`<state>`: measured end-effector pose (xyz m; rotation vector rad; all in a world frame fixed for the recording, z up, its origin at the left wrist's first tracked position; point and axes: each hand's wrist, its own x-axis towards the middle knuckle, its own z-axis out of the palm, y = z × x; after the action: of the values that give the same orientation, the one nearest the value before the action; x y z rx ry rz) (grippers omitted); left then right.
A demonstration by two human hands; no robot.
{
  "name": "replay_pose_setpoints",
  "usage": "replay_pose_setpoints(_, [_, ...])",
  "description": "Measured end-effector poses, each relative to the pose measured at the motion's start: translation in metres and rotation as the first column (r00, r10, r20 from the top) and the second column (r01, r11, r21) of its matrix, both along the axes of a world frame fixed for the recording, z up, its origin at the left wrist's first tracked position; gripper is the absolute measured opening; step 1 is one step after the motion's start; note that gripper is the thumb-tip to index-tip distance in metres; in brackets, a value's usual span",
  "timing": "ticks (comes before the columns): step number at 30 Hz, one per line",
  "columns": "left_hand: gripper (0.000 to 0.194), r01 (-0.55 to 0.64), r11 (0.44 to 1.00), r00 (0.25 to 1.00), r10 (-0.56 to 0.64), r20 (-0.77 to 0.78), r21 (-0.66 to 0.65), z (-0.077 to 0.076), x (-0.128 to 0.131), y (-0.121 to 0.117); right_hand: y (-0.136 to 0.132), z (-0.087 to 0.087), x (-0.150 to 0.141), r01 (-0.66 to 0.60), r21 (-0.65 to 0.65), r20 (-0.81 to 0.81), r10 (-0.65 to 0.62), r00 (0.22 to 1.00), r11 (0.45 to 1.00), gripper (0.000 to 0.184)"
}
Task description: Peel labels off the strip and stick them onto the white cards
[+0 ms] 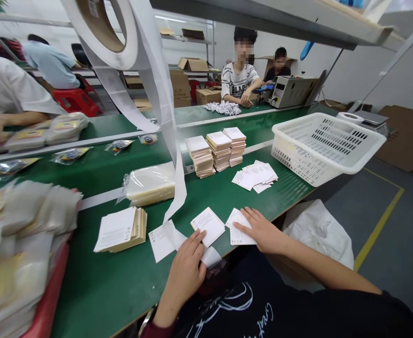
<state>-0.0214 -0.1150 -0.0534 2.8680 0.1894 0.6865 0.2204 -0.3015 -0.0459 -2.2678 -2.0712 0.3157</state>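
Note:
My left hand (187,277) comes in at the bottom of the view and pinches a white paper sheet (210,257) against the green table (97,291). My right hand (261,230) reaches over from the right and lies on a printed white card (239,228), partly covering it. Between my hands sits another printed card (209,226), touching neither palm. Further left lies a white sheet (161,241), close to the lower end of a long paper strip (178,188) hanging from an overhead roll (104,28).
Several card stacks (220,150) and loose sheets (254,176) stand ahead of my hands, with a wrapped bundle (150,185) and a cream stack (120,230) to the left. Plastic packets (16,249) pile up at left. A white basket (328,148) sits at the table's far right.

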Motion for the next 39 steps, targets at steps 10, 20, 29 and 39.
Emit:
replay_pose_setpoints(10, [0.028,-0.003,1.000,1.000,0.003,0.014,-0.004,-0.004,0.000,0.001,-0.002,0.010,0.035,0.210,0.337,-0.286,-0.113,0.951,0.918,0.058])
replay_pose_setpoints(20, [0.022,0.010,0.978,0.992,0.017,0.127,-0.207,0.000,-0.003,0.005,0.080,0.018,0.101,0.517,0.135,0.113,-0.532,0.839,0.845,0.082])
replay_pose_setpoints(29, [0.027,-0.053,0.854,0.948,0.205,0.242,-0.518,0.001,-0.007,0.004,0.059,0.011,-0.066,0.124,0.536,-0.310,0.059,0.949,0.835,0.042])
replay_pose_setpoints(39, [0.052,-0.125,0.954,0.924,0.212,0.319,-0.272,0.001,-0.013,-0.010,0.063,0.005,-0.109,0.408,0.444,-0.756,0.090,0.648,0.798,0.011])
